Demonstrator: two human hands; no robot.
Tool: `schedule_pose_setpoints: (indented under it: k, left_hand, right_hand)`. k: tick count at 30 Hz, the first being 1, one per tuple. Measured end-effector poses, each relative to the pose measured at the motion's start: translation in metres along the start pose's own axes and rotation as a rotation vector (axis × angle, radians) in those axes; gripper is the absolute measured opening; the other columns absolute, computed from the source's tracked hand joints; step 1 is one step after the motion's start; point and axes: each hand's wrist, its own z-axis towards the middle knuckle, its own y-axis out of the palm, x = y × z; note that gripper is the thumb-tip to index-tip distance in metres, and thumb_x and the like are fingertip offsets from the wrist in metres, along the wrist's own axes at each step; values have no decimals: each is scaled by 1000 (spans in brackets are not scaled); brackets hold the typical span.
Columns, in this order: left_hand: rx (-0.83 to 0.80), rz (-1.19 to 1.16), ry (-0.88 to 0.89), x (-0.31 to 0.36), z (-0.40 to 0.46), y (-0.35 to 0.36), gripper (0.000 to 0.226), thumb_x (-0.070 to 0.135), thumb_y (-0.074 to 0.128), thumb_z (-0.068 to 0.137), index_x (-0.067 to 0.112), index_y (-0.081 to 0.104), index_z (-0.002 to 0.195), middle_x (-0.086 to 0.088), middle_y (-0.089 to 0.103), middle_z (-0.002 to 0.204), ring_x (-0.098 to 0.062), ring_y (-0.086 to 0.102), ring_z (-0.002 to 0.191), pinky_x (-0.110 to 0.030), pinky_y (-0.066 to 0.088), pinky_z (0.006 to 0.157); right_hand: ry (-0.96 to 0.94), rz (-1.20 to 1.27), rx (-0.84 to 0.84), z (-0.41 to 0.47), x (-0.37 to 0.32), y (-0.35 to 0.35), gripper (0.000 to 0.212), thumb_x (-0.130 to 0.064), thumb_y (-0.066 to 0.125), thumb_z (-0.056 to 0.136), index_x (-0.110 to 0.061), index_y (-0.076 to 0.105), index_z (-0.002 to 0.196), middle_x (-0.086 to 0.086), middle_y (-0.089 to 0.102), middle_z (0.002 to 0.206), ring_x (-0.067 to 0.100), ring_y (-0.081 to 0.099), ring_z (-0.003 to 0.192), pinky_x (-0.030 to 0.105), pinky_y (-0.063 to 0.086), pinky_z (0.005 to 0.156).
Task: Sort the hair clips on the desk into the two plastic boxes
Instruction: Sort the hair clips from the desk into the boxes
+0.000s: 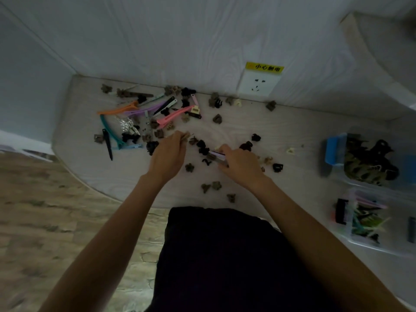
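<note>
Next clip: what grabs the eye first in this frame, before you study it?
The scatter of hair clips across the pale desk, with long coloured ones bunched at the far left. Both hands work mid-desk: the left hand and the right hand each pinch clips. On the right sit two plastic boxes, the far box with dark claw clips and the near box with long coloured ones.

pale matt wood-grain desk (258,122), clear glossy plastic boxes (360,242), smooth coloured plastic clips (173,117), crinkled shiny foil (125,124).

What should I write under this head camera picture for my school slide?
Two hands, left and right, pick hair clips off a desk beside two plastic boxes.
</note>
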Motion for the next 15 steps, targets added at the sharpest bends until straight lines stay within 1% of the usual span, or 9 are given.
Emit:
schedule_pose_setpoints:
  k: [2, 3, 4, 7, 9, 11, 13, 14, 15]
  left_hand:
    - [-34, 46, -29, -11, -6, 1, 19, 22, 49, 93, 4, 49, 100, -16, 59, 89, -32, 57, 78, -32, 37, 62]
    - [-53, 52, -34, -15, -9, 0, 22, 23, 54, 90, 5, 50, 103, -17, 60, 94, -33, 58, 83, -34, 40, 65]
    - [-76, 52, -33, -19, -11, -1, 27, 24, 57, 88, 5, 50, 105, -16, 61, 98, -33, 58, 87, -35, 42, 68]
    - [-107, 47, -2, -20, -11, -5, 34, 28, 63, 84, 9, 52, 110, -13, 62, 102, -30, 58, 92, -35, 45, 73]
    - [-123, 57, 51, -13, -6, -4, 35, 31, 62, 85, 10, 53, 111, -10, 61, 95, -27, 58, 88, -32, 41, 68]
    - [-154, 48, 130, 2, 0, 0, 34, 31, 59, 87, 11, 53, 113, -9, 60, 91, -27, 57, 86, -31, 38, 67]
    - [-189, 37, 207, 18, 5, 8, 37, 29, 57, 88, 10, 53, 119, -12, 62, 101, -30, 58, 95, -32, 41, 75]
    - [-207, 35, 236, 26, 8, 12, 39, 27, 57, 88, 8, 52, 121, -14, 62, 108, -31, 57, 101, -34, 42, 81]
    - [-220, 38, 256, 32, 11, 17, 39, 26, 56, 89, 7, 52, 122, -14, 61, 113, -31, 56, 104, -35, 43, 84]
  right_hand:
    - [10, -56, -24, 3, 1, 3, 47, -40, 57, 88, -12, 44, 125, 13, 67, 90, 25, 57, 65, 27, 31, 46]
    - [22, -62, -22, 4, 3, 4, 49, -40, 58, 88, -12, 45, 126, 12, 68, 92, 26, 60, 70, 27, 30, 46]
    - [44, -69, -6, 6, 3, 5, 45, -39, 57, 89, -12, 47, 124, 12, 68, 93, 26, 61, 72, 27, 28, 45]
    - [146, -108, 38, 12, 6, 4, 31, -31, 53, 89, -7, 51, 108, 14, 67, 89, 25, 55, 65, 27, 25, 44]
    - [213, -65, 23, 18, 7, 1, 32, -31, 56, 86, -5, 50, 104, 13, 65, 88, 23, 48, 63, 26, 23, 42]
    - [277, -2, -10, 22, 9, -4, 34, -33, 59, 84, -5, 51, 100, 11, 60, 85, 22, 48, 65, 27, 28, 45]
    - [308, 70, -32, 24, 13, -6, 28, -33, 60, 85, -6, 54, 92, 8, 56, 81, 22, 49, 67, 28, 34, 51]
    - [312, 121, -20, 24, 16, -7, 25, -32, 60, 86, -8, 52, 84, 5, 53, 77, 21, 49, 67, 28, 32, 49]
    - [316, 180, 2, 22, 19, -9, 27, -33, 60, 86, -12, 48, 75, 1, 49, 70, 20, 47, 64, 28, 28, 46]
